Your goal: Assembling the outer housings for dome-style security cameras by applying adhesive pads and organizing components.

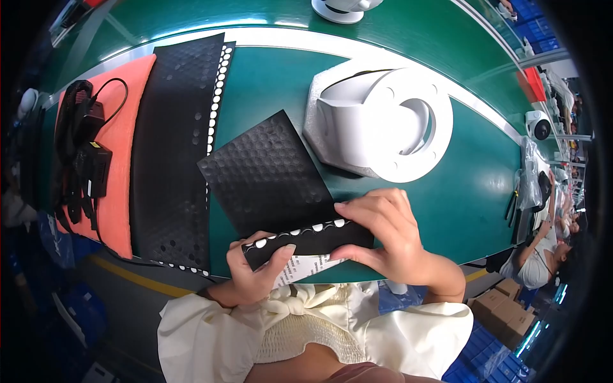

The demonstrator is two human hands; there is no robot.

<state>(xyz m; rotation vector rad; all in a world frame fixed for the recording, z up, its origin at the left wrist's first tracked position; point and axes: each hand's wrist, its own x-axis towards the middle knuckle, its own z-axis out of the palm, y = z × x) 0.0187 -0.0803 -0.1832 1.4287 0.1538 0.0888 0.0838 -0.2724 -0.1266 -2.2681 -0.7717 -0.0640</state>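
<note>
Near the front edge of the green table, both hands grip a black sheet of round pads [310,241] with white half circles along its upper edge. A printed white backing [306,268] shows below it. My left hand [255,274] pinches the left end, thumb in front. The right end is in my right hand [391,239], thumb below and fingers above. Just beyond lies a square black dimpled sheet [265,172]; whether it joins the held part I cannot tell. A white plastic housing with a ring-shaped flange [377,121] stands behind, in a pale foam tray [314,105].
On the left lie large black pad sheets [175,147] with white dots along the edge. Beside them, black power adapters and cables [89,127] rest on orange foam [128,96]. A white camera-like device [537,124] and plastic bags [529,172] are at right; cardboard boxes [501,313] stand below.
</note>
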